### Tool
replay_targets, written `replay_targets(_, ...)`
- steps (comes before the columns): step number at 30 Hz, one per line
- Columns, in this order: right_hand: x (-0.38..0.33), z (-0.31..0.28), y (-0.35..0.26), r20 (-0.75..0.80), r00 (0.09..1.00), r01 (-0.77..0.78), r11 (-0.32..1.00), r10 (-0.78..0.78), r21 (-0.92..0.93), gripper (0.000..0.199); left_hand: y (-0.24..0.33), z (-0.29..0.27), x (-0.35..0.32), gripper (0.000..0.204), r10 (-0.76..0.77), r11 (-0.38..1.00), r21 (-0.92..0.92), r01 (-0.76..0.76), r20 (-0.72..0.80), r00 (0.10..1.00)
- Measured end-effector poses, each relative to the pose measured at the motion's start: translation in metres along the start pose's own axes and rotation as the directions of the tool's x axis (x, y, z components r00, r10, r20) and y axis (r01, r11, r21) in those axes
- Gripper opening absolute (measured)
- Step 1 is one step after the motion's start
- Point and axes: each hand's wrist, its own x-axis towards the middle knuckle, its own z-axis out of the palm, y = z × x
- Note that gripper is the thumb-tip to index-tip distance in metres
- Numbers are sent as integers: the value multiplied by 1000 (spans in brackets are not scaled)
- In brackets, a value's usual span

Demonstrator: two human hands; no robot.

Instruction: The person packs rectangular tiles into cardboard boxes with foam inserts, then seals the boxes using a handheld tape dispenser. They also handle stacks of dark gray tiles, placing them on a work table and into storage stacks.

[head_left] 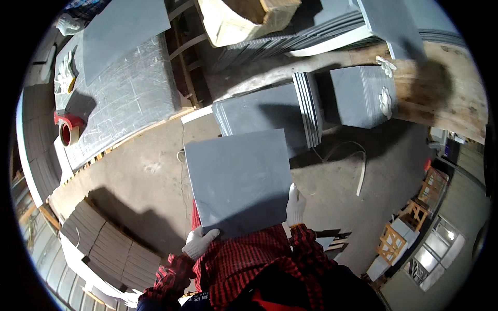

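Just in front of the person's waist, a square grey tile (pixel 238 179) is held over the concrete floor (pixel 161 173). The left hand (pixel 200 242), in a white glove, grips its near left corner, thumb on the upper face, the other fingers hidden below. The right hand (pixel 295 206), gloved too, lies against the right edge near the near right corner — how far its fingers curl underneath, I cannot tell. Past the tile's far edge stands a stack of grey tiles (pixel 259 111); whether the two touch is unclear. Near the left edge of a plastic-wrapped stack (pixel 135 98) sits a red tape dispenser (pixel 68 129). The step in hand looks like handling one loose tile — any move from here calls for both hands supporting it evenly, corners kept clear of knocks.
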Motion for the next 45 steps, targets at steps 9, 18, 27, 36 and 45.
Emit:
replay_targets(9,87,-89,56,28,999,44,998,-43,-47,59,-12,177,48,50,3,926,-357,-121,-316,949)
replay_targets(18,162,-7,124,64,942,329,944,-329,19,45,-31,201,143,62,-197,699,-654,-288,-563,802)
replay_targets(27,231,49,79,67,825,543,755,-561,-366,27,11,153,252,65,-39,704,-549,-450,-663,748)
replay_targets(36,195,20,42,-54,706,680,697,-706,-230,43,7,152,290,52,3,694,-579,-429,-593,805)
replay_targets(45,128,-36,105,323,896,297,952,-305,74,35,8,168,330,51,-53,657,-647,-386,-551,833)
